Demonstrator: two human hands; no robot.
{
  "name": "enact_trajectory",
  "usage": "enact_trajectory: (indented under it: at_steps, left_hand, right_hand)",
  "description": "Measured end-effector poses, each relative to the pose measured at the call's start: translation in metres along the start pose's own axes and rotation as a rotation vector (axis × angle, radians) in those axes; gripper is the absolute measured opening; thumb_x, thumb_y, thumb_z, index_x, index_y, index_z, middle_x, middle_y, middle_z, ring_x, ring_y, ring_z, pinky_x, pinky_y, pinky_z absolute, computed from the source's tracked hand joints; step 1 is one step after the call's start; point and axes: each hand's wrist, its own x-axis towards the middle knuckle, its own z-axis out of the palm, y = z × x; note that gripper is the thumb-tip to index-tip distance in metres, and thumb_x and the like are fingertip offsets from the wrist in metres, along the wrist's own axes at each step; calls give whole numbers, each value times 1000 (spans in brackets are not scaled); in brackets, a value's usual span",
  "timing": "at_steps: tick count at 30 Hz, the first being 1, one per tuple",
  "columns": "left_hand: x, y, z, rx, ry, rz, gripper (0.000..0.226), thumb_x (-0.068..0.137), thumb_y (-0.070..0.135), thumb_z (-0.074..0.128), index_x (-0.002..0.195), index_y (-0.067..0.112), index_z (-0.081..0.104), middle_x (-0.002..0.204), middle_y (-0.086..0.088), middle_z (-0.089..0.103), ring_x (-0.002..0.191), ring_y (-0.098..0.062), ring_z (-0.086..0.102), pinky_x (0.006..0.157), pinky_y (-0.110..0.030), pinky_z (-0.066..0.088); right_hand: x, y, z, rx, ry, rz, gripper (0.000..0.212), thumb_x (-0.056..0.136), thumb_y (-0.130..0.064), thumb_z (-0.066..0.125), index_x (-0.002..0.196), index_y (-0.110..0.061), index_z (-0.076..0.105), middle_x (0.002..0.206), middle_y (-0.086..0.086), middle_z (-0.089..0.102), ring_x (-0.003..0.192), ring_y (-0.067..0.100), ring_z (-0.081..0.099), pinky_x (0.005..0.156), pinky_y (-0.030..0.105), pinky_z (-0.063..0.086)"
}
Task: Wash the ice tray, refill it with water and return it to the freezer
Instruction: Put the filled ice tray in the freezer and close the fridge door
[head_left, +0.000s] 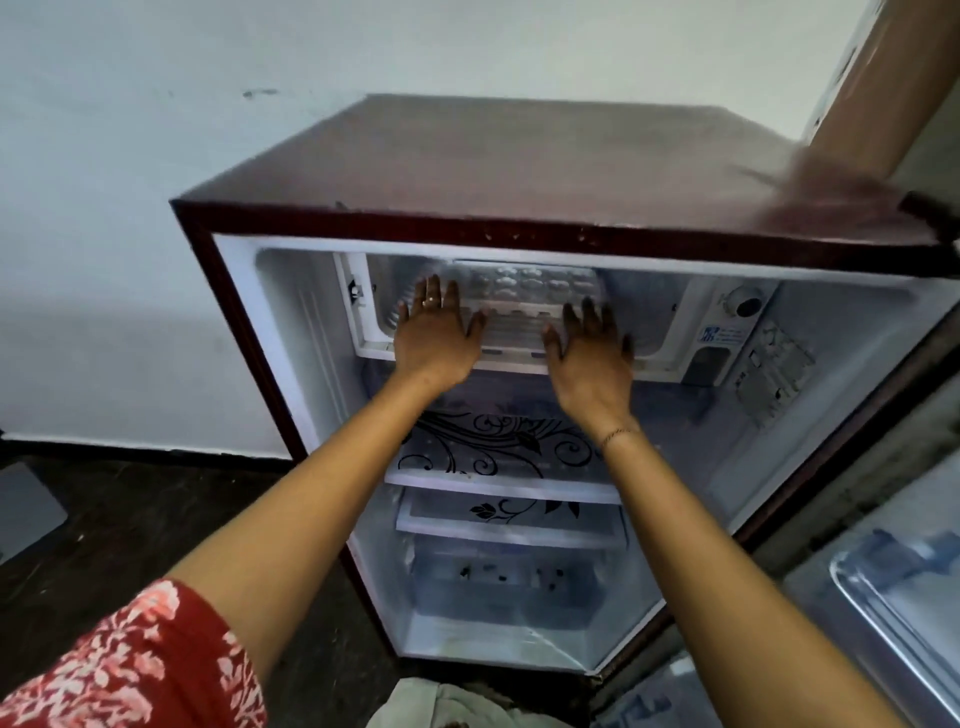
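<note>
A small maroon fridge (519, 171) stands open in front of me. In its top freezer compartment (644, 317) lies a clear ice tray (524, 291), its near end sticking out toward me. My left hand (436, 332) is at the tray's left side with fingers straight and spread, a ring on one finger. Flat and open, my right hand (589, 348) is at the tray's right side. Whether either palm touches the tray is unclear. Neither hand grips anything.
Below the freezer are glass shelves (498, 483) with black floral print and a crisper drawer (509, 582). The fridge door (893, 587) hangs open at the right. A pale wall (130, 208) stands behind and a dark floor (130, 519) lies at the left.
</note>
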Motion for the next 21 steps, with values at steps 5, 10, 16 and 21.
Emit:
enact_trajectory:
  at_steps: [5, 10, 16, 21]
  left_hand:
    - [-73, 9, -37, -119, 11, -61, 58, 99, 45, 29, 144, 9, 35, 152, -16, 31, 142, -29, 25, 113, -41, 27]
    - [-145, 14, -53, -170, -92, -134, 56, 98, 48, 30, 137, 11, 44, 139, -14, 49, 128, -31, 44, 100, -40, 39]
    - [-234, 13, -65, -187, -221, -149, 55, 99, 50, 30, 139, 17, 45, 130, -10, 59, 120, -30, 53, 88, -35, 44]
    - [-304, -1, -77, -185, -289, -153, 53, 99, 50, 28, 135, 17, 48, 127, -9, 60, 117, -29, 55, 83, -34, 43]
  right_hand:
    - [-58, -11, -32, 15, -53, -8, 50, 101, -44, 29, 143, -20, 40, 155, 4, 27, 146, 23, 14, 117, 52, 12]
    - [-123, -22, -54, 77, -128, 14, 46, 100, -43, 32, 137, -22, 49, 152, 2, 34, 144, 22, 18, 116, 50, 11]
    - [-214, -28, -72, 90, -240, 57, 42, 99, -43, 35, 131, -24, 55, 149, 0, 41, 142, 20, 26, 116, 50, 14]
    - [-283, -30, -97, 106, -232, 94, 41, 98, -43, 38, 127, -23, 59, 144, 1, 46, 136, 21, 34, 115, 49, 16]
